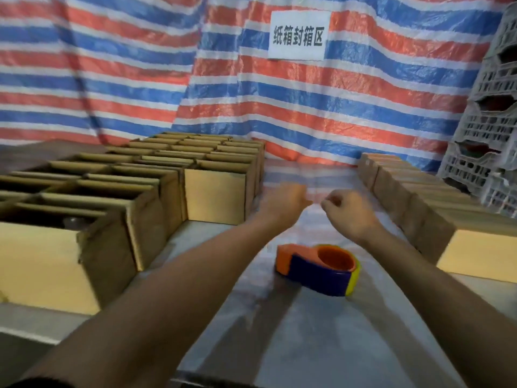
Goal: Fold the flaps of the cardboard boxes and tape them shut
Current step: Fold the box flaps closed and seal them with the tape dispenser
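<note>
The left hand (285, 204) hangs over the surface (307, 340), back to the camera and blurred, so I cannot tell whether it is closed or grips anything. Just beside it, not quite touching, the right hand (348, 212) has its fingers curled into the palm, and nothing shows in them. Both forearms stretch forward from the lower corners of the view.

Below the right wrist, a tape dispenser (317, 268) in orange, blue and yellow lies on its side on the surface, apart from both hands.

Left of the left hand stands a block of open boxes (92, 191), packed side by side with their flaps up; the nearest corner box sits close to that hand. Right of the right hand runs a row of closed boxes (419, 197), touching one another and reaching towards the back.

Behind everything hangs a red, white and blue striped tarp (112, 68) with a white sign (298, 35) of dark characters. Grey crates (488, 121) are stacked at the far right.
</note>
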